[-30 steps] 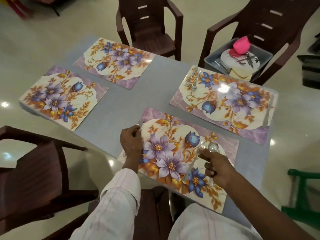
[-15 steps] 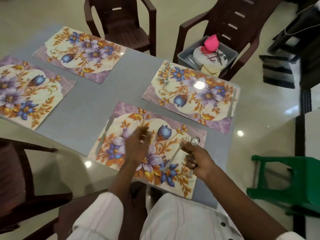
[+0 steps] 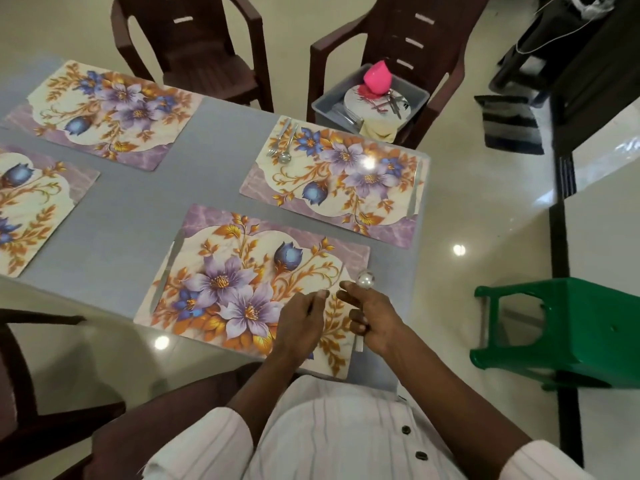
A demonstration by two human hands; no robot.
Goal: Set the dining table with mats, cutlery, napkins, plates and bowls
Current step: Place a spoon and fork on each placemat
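The near floral mat (image 3: 242, 282) lies in front of me with a knife (image 3: 166, 271) along its left edge. My right hand (image 3: 372, 317) grips a spoon (image 3: 366, 279) over the mat's right part, bowl pointing up and away. My left hand (image 3: 303, 320) is right beside it, and its thumb and forefinger pinch a thin fork (image 3: 313, 304) that is mostly hidden between the hands. The far right mat (image 3: 346, 188) carries a fork and spoon (image 3: 282, 148) at its top left and a knife (image 3: 415, 188) on its right edge.
Two more mats (image 3: 110, 112) (image 3: 31, 206) lie bare on the grey table's left side. A grey tub (image 3: 414, 90) with plates, a pink bowl (image 3: 377, 77) and cutlery sits on a brown chair behind. A green stool (image 3: 568, 327) stands at the right.
My left hand left the knife at the mat's left edge and crossed over to my right hand, where it now pinches the fork. The view swung to the right.
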